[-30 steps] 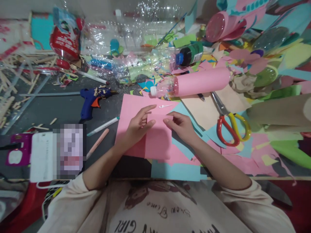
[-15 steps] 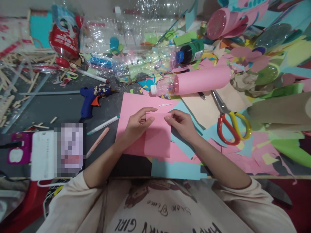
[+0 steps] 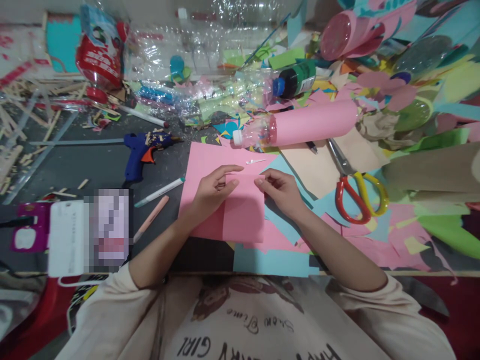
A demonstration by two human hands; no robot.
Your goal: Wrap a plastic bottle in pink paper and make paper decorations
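A small rectangle of pink paper is held along its top edge between both hands. My left hand pinches its upper left corner, thumb in front and the index finger stretched along the edge. At the upper right corner, my right hand grips it between thumb and curled fingers. Beneath lies a larger pink sheet, partly covered by the left hand and the small piece. A thin white strip rests on that sheet just beyond the fingers.
Scissors with red and yellow handles lie to the right. Behind the hands is a bottle wrapped in pink paper. A blue glue gun and markers sit at left. Paper scraps cover the right side.
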